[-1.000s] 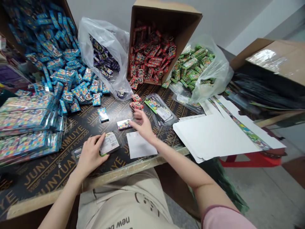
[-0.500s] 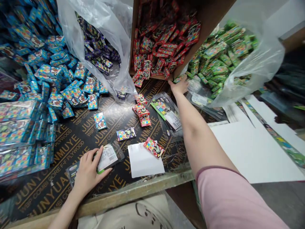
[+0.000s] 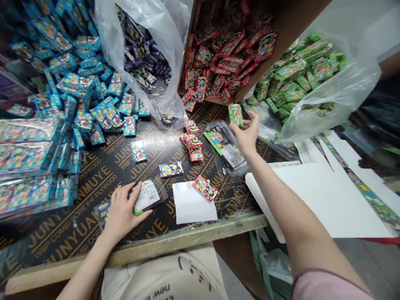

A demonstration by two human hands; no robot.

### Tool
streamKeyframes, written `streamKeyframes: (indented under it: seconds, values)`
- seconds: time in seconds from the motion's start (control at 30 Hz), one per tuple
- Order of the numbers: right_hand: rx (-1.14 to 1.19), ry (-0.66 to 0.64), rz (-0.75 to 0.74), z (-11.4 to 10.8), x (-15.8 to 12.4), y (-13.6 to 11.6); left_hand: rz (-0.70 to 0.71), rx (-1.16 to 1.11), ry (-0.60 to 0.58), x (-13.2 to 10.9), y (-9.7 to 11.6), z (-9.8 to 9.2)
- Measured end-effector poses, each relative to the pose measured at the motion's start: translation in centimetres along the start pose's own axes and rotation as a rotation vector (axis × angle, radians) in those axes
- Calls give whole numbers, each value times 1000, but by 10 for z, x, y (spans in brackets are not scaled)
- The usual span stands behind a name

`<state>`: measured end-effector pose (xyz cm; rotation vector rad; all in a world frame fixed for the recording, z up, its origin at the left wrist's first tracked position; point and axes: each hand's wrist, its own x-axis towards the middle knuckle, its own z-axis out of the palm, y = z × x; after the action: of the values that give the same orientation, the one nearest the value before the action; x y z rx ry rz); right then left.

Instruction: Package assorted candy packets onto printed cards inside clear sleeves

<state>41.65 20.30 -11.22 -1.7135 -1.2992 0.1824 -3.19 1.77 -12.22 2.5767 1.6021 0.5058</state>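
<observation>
My right hand [image 3: 248, 132] pinches a small green candy box [image 3: 235, 115] upright between thumb and fingers, above the table near the green heap. My left hand [image 3: 122, 208] lies with thumb and fingers apart on a clear plastic packet [image 3: 146, 195] that has a white barcode label; part of the packet is hidden under the hand. Between my hands, a red box [image 3: 205, 187] rests partly on a white sheet [image 3: 194, 207]. A purple box [image 3: 171, 169] and a blue box [image 3: 138, 151] lie farther back, with several red boxes [image 3: 192, 141] stacked loosely beyond.
Blue boxes [image 3: 78, 85] are heaped at the left, beside filled packs [image 3: 26, 166]. A plastic bag [image 3: 109, 46] holds purple boxes, a carton [image 3: 293, 25] red ones, another bag [image 3: 346, 89] green ones. Labelled packets [image 3: 223, 146] lie near my right hand. White card sheets [image 3: 312, 196] lie right.
My right hand has come back from the edge of the green heap, lifting a green box. My left hand stays on the packet. The view has shifted slightly.
</observation>
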Motion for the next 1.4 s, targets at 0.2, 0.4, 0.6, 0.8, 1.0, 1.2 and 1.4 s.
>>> streamKeyframes:
  seconds: [0.2,0.4,0.6,0.8,1.0,1.2,1.4]
  values:
    - [240,-312,-377,-14,-184,-129,-316,-726,121,28,62,-26]
    - [299,-463,-549,-12,-253,-159,-702,-1592,6,34,88,-29]
    - [390,-774,-625,-30,-247,-165,-654,-1669,-245,9,87,-39]
    - [509,-737,-531,-39,-260,-168,-534,-1602,-214,3,81,-44]
    - [518,-750,-600,-49,-260,-168,-490,-1486,-278,-1,70,-51]
    - [312,-538,-553,-38,-250,-157,-216,-385,-23,4,30,-40]
    - [243,-503,-589,-17,-235,-140,-88,-92,-156,-11,13,-28]
